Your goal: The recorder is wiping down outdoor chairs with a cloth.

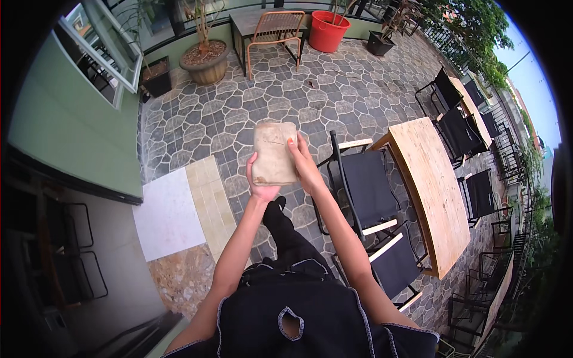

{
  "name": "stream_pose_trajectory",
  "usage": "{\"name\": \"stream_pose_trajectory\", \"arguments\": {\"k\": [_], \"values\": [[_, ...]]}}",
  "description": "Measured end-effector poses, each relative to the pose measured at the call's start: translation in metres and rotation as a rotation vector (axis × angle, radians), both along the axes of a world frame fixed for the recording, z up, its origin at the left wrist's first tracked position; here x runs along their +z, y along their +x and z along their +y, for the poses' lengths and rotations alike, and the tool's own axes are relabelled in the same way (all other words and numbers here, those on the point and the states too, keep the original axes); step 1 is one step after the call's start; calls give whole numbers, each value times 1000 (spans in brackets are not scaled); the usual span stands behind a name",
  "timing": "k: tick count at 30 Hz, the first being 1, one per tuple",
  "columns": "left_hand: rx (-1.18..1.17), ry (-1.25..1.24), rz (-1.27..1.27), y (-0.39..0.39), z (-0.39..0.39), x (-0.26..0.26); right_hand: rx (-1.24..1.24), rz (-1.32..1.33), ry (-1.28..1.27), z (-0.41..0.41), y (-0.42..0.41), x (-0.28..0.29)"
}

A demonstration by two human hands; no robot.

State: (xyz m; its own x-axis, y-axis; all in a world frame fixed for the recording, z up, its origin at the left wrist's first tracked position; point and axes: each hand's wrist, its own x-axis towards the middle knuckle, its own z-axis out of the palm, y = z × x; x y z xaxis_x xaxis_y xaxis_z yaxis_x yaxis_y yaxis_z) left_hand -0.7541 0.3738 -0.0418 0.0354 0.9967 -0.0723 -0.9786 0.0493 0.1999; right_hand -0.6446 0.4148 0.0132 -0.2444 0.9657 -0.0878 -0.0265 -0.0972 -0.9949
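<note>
A beige folded cloth with brown stains is held out before me in both hands, above the stone-patterned floor. My left hand supports its lower left corner, with the fingers partly hidden beneath it. On the right edge lies my right hand, its thumb on top of the cloth and the other fingers along the side and under it. The cloth is a flat rectangular bundle with rounded corners. Its underside is hidden.
To the right, black folding chairs stand by a wooden table. A small table, an orange metal chair, a brown planter and a red pot stand ahead. Left are a white mat and an open window.
</note>
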Motion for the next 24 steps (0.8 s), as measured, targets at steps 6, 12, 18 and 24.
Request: {"name": "stream_pose_trajectory", "arguments": {"k": [6, 12, 18, 24], "values": [[-25, -99, 333, -14, 113, 13, 83, 301, -222, 96, -9, -30], [58, -124, 374, -4, 208, 24, -137, -315, 214, 182, -3, -2], [-202, -2, 10, -2, 299, 0, -186, -99, 27, 243, 30, 0], [-456, 26, -106, 20, 402, -20, -456, -79, 86, 313, 67, -37]]}}
